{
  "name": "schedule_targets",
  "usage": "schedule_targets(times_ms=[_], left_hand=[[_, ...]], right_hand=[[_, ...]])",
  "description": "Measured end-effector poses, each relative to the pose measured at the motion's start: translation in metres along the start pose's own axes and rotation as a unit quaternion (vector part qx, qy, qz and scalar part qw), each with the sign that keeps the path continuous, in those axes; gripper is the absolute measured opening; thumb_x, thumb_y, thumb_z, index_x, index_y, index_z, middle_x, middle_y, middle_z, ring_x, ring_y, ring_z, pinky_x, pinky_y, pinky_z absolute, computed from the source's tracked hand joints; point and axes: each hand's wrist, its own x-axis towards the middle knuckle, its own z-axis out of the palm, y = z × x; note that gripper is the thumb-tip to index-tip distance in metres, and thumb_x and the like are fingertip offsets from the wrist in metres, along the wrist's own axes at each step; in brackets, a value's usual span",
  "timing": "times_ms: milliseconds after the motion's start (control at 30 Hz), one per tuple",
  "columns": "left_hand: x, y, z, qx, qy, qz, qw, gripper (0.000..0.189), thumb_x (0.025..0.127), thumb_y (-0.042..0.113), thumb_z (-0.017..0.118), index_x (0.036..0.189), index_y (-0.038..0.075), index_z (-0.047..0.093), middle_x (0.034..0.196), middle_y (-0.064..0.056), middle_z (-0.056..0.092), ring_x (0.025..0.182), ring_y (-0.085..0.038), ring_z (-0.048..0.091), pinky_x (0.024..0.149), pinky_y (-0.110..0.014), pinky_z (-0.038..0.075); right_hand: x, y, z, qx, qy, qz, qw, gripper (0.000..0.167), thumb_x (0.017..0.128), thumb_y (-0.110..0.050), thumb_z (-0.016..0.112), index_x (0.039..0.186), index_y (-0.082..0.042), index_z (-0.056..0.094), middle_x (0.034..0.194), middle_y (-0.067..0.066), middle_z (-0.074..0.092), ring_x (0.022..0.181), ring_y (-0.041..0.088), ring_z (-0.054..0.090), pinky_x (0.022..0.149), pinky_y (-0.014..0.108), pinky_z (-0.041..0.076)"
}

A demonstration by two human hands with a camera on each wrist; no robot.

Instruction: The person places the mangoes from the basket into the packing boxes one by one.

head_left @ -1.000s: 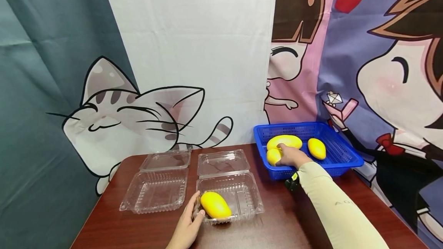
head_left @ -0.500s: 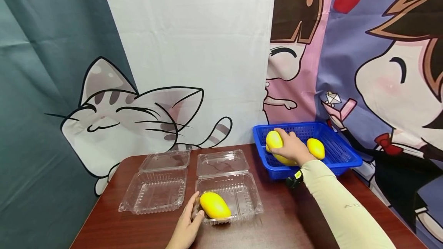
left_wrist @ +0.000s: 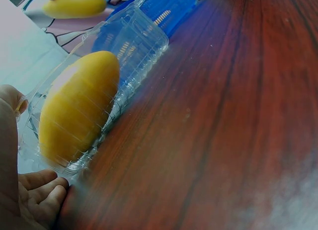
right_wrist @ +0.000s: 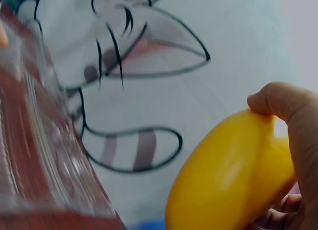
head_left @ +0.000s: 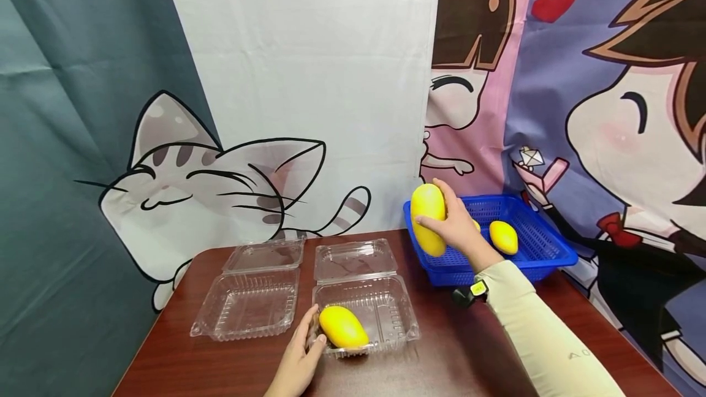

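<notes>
My right hand (head_left: 458, 222) grips a yellow mango (head_left: 428, 219) and holds it up over the left end of the blue basket (head_left: 543, 265). In the right wrist view the thumb lies along the upper side of this mango (right_wrist: 231, 175), with fingers beneath. My left hand (head_left: 299, 354) holds the front left corner of an open clear plastic clamshell box (head_left: 386, 308), thumb on one side of the corner and fingers on the other. Another mango (head_left: 343, 327) lies in that box, seen through its wall in the left wrist view.
A second open clamshell box (head_left: 254, 305) stands to the left on the brown wooden table (head_left: 386, 378). Inside the basket a mango (head_left: 504, 237) lies at the right, and another is mostly hidden behind my right hand. A cartoon-printed cloth (head_left: 309, 78) hangs behind the table.
My right hand has taken a mango from the basket, lifted it and tilted it upright, moving slightly left. My left hand and the mango in the box have stayed in place.
</notes>
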Motion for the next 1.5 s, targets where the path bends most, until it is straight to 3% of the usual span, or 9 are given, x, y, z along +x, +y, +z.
schedule_targets(times_ms=[167, 333, 467, 567, 833, 1067, 1300, 1400, 1500], left_hand=[[-0.001, 0.001, 0.000, -0.003, -0.002, 0.003, 1.0000, 0.060, 0.105, 0.023, 0.055, 0.158, 0.011, 0.030, 0.157, -0.026, 0.034, 0.142, -0.041, 0.039, 0.111, -0.053, 0.036], [-0.001, -0.001, 0.001, -0.001, -0.004, -0.005, 1.0000, 0.061, 0.105, 0.025, 0.054, 0.159, 0.012, 0.029, 0.158, -0.024, 0.033, 0.143, -0.040, 0.038, 0.112, -0.049, 0.036], [0.000, -0.003, 0.001, -0.005, -0.004, -0.010, 0.9999, 0.062, 0.105, 0.025, 0.055, 0.159, 0.012, 0.029, 0.158, -0.024, 0.034, 0.143, -0.039, 0.039, 0.112, -0.049, 0.036], [0.000, -0.003, 0.001, -0.009, -0.004, -0.004, 0.9999, 0.061, 0.105, 0.025, 0.055, 0.159, 0.011, 0.029, 0.157, -0.025, 0.034, 0.142, -0.041, 0.040, 0.111, -0.051, 0.036], [-0.001, 0.000, -0.001, -0.005, -0.004, 0.001, 1.0000, 0.060, 0.106, 0.024, 0.054, 0.159, 0.009, 0.029, 0.157, -0.027, 0.034, 0.142, -0.042, 0.039, 0.110, -0.053, 0.036], [0.000, 0.001, 0.001, -0.005, 0.003, -0.013, 0.9999, 0.061, 0.104, 0.020, 0.055, 0.159, 0.012, 0.029, 0.157, -0.022, 0.037, 0.142, -0.037, 0.040, 0.112, -0.053, 0.034], [0.001, 0.000, 0.002, -0.006, -0.001, -0.019, 0.9998, 0.061, 0.104, 0.020, 0.055, 0.159, 0.013, 0.029, 0.157, -0.023, 0.036, 0.143, -0.039, 0.039, 0.112, -0.054, 0.034], [0.001, 0.001, 0.001, -0.006, -0.003, -0.019, 0.9998, 0.061, 0.105, 0.021, 0.054, 0.159, 0.013, 0.029, 0.157, -0.024, 0.036, 0.142, -0.040, 0.039, 0.112, -0.054, 0.035], [0.001, 0.001, 0.001, -0.004, -0.004, -0.017, 0.9998, 0.061, 0.105, 0.022, 0.054, 0.159, 0.014, 0.028, 0.157, -0.023, 0.036, 0.142, -0.040, 0.040, 0.112, -0.055, 0.035]], right_hand=[[-0.013, -0.013, 0.019, 0.089, -0.007, -0.003, 0.9960, 0.094, 0.086, -0.021, 0.078, 0.161, -0.025, 0.020, 0.149, 0.025, 0.035, 0.126, 0.044, 0.043, 0.101, 0.065, 0.041], [-0.035, -0.032, 0.035, 0.153, -0.015, 0.013, 0.9880, 0.089, 0.085, -0.010, 0.077, 0.155, -0.012, 0.023, 0.143, 0.026, 0.038, 0.119, 0.044, 0.051, 0.098, 0.056, 0.045], [-0.047, -0.030, 0.056, 0.180, -0.002, 0.038, 0.9829, 0.085, 0.083, -0.009, 0.079, 0.148, -0.008, 0.023, 0.136, 0.025, 0.043, 0.114, 0.041, 0.054, 0.096, 0.048, 0.048], [-0.054, -0.010, 0.079, 0.179, 0.012, 0.060, 0.9819, 0.085, 0.080, -0.014, 0.083, 0.142, -0.011, 0.024, 0.130, 0.023, 0.046, 0.110, 0.037, 0.056, 0.090, 0.042, 0.051], [-0.078, 0.000, 0.110, 0.116, 0.013, 0.097, 0.9884, 0.089, 0.074, -0.026, 0.090, 0.134, -0.011, 0.025, 0.117, 0.027, 0.053, 0.098, 0.036, 0.062, 0.083, 0.046, 0.055], [-0.092, 0.005, 0.126, 0.047, 0.010, 0.061, 0.9970, 0.092, 0.070, -0.035, 0.092, 0.143, -0.020, 0.039, 0.123, 0.018, 0.054, 0.097, 0.029, 0.061, 0.082, 0.044, 0.054], [-0.100, 0.005, 0.132, -0.010, -0.002, 0.017, 0.9998, 0.087, 0.069, -0.045, 0.091, 0.137, -0.016, 0.046, 0.119, 0.011, 0.054, 0.094, 0.023, 0.058, 0.078, 0.039, 0.052], [-0.102, 0.006, 0.132, -0.060, 0.011, -0.003, 0.9982, 0.083, 0.068, -0.050, 0.090, 0.130, -0.012, 0.051, 0.112, 0.009, 0.057, 0.096, 0.024, 0.055, 0.078, 0.038, 0.049], [-0.104, 0.007, 0.133, -0.119, 0.013, -0.026, 0.9924, 0.064, 0.072, -0.052, 0.086, 0.111, -0.010, 0.057, 0.098, 0.004, 0.056, 0.093, 0.025, 0.049, 0.077, 0.038, 0.042]])
